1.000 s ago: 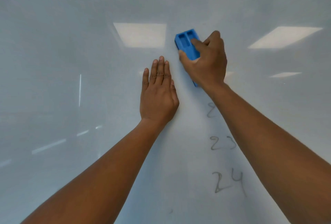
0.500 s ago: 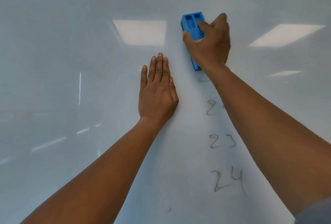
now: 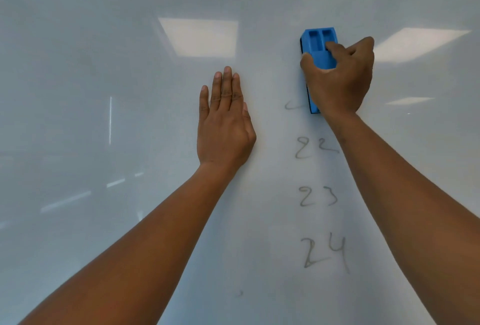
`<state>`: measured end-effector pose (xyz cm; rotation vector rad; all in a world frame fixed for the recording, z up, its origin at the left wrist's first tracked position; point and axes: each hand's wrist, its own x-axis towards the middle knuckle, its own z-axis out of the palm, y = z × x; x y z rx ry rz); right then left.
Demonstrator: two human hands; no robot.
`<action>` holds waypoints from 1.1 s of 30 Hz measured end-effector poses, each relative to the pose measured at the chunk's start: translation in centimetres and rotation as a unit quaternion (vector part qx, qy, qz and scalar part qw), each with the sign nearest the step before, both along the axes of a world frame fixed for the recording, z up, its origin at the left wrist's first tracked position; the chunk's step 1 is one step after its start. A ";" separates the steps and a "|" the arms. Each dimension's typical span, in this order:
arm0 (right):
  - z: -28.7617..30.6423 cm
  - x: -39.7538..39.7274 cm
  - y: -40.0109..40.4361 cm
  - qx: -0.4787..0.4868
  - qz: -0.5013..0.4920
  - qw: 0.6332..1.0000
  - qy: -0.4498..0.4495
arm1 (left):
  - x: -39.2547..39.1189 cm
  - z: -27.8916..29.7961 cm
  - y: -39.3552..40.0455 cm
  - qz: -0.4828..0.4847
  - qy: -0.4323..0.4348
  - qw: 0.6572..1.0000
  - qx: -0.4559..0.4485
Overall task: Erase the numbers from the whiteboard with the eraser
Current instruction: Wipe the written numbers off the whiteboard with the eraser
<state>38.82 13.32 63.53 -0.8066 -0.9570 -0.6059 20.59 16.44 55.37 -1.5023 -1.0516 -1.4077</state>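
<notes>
We see the right hand [image 3: 337,78], gripping 1 blue eraser [image 3: 319,47], lower and farther right than before. The left hand [image 3: 224,122] stays flat on the whiteboard [image 3: 104,65]. 3 numbers [image 3: 318,196] remain whole.

bright, even | ceiling-light glare on whiteboard [image 3: 78,39] | sharp

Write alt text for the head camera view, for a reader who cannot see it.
A right hand holds a blue eraser against a whiteboard, over a partly wiped mark above the handwritten numbers 22, 23 and 24. The left hand rests flat on the board beside them.
</notes>
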 end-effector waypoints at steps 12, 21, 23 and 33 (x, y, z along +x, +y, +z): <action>-6.0 1.9 -0.2 -0.008 -0.019 1.000 -0.002 | 1.0 -2.9 -0.2 -0.009 0.000 1.000 0.002; -8.0 -0.4 -0.4 -0.019 -0.011 0.996 -0.088 | 2.8 -4.9 -0.2 -0.011 -0.014 1.000 0.002; -10.4 -0.7 -0.4 -0.016 -0.028 0.989 -0.142 | 3.3 -5.9 -0.3 -0.012 -0.002 1.000 -0.001; -10.6 3.8 -0.4 -0.015 -0.011 0.998 0.056 | 3.8 -7.0 -0.4 0.001 0.004 1.000 -0.012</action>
